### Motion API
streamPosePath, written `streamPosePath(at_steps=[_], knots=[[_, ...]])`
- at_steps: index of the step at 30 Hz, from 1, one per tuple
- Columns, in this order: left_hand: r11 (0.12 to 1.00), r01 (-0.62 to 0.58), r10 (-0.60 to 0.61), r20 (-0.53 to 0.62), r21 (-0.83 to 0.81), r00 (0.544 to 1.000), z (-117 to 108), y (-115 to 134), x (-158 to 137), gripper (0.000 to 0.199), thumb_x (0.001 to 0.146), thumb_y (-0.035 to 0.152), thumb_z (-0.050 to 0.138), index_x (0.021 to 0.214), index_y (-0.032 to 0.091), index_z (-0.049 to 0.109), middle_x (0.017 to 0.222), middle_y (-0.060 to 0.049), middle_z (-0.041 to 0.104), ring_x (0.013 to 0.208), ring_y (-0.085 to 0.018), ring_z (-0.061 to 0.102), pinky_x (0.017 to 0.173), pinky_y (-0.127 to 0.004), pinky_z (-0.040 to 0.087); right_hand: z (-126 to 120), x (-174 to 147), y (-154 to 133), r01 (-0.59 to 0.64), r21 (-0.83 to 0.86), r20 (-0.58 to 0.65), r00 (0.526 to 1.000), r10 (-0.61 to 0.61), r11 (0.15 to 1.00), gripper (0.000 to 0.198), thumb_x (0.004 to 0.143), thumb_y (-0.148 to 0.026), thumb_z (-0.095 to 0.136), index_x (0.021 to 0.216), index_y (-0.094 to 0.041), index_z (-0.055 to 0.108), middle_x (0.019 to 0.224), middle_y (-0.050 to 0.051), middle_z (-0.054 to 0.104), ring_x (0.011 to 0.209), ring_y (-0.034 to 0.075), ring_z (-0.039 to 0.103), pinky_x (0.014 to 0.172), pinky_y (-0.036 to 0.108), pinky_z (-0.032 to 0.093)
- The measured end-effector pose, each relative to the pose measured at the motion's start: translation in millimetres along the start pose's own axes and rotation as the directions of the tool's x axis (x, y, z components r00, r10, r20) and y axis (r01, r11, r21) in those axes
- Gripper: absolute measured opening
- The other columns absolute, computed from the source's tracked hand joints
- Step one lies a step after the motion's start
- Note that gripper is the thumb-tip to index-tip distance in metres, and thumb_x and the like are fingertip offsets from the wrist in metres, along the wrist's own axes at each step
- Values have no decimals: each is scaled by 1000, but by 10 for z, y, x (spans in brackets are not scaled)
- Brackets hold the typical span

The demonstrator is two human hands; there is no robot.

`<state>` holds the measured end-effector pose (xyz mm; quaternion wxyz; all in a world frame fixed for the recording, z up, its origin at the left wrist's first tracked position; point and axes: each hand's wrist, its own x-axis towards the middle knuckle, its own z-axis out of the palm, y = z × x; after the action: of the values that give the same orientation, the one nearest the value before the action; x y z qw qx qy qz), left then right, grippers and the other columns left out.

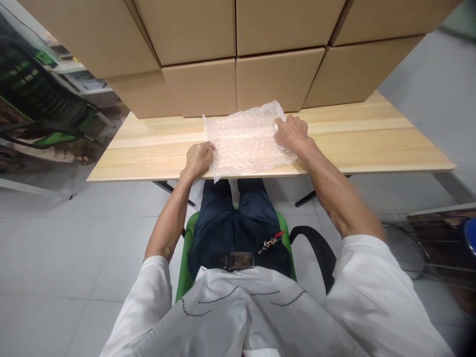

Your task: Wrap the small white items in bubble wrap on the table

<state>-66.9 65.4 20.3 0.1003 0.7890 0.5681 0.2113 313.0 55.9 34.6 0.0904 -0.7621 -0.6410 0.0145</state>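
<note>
A clear bubble wrap sheet [245,144] lies on the wooden table [364,139], its near corner poking a little over the front edge. My left hand [200,157] is closed on the sheet's left edge, near the front of the table. At the right side, higher up, my right hand [292,132] pinches the sheet with curled fingers. The sheet spreads fairly flat between both hands. Its fingertips' exact grip is partly hidden by each hand's back.
Stacked cardboard boxes [201,87] stand along the table's back, close behind the sheet. I sit on a green chair [186,248] with a black armrest [316,248]. Another mesh-backed chair [44,94] is at the left. A blue round object [470,235] shows at the right edge.
</note>
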Motion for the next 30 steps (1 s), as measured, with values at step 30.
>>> streamPosePath(at_steps=[30], knots=[[978,-202,205,52,-62,977,-97,95,-277,41,121,45,63,121,22,98,110,-12,93,107,-32,87,106,-42,67,40,-701,-346,400,130,-6,916,-402,908,60,118,-23,45,170,-19,75,165,25,84,152,49,72,129,67,61]])
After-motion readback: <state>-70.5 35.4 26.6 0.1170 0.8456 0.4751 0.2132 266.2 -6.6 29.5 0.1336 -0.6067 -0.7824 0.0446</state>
